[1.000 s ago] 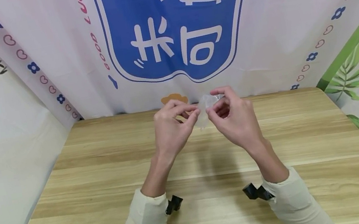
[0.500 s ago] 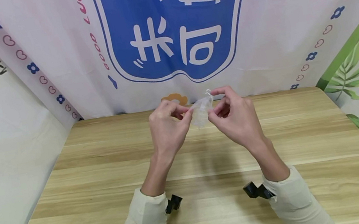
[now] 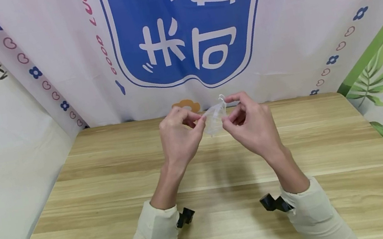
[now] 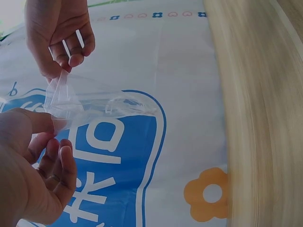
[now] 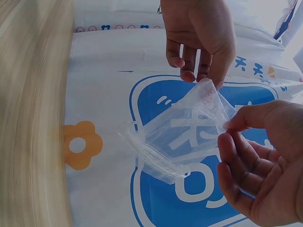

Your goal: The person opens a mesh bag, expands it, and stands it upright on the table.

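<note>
A small sheer white mesh bag (image 3: 216, 121) is stretched between both hands above the far part of the table. My left hand (image 3: 180, 136) pinches one corner of it between thumb and index finger. On the other side, my right hand (image 3: 251, 124) pinches the mesh with thumb and fingertips. White looped cord (image 5: 156, 161) runs along one edge of the bag in the right wrist view, and a loop of it sticks up near the right index finger in the head view. In the left wrist view the see-through bag (image 4: 102, 101) hangs between the two hands.
The wood-grain table (image 3: 112, 192) lies below the hands. Behind it hangs a white cloth backdrop (image 3: 295, 34) with a blue printed panel. Printed cloth also lines both sides. A black wrist camera (image 3: 185, 218) sits on the left sleeve, another camera (image 3: 275, 203) on the right.
One second ago the mesh bag was bunched with the fingers close together. The left hand has since drawn slightly left and the bag is spread wider; the last half second shows hardly any movement.
</note>
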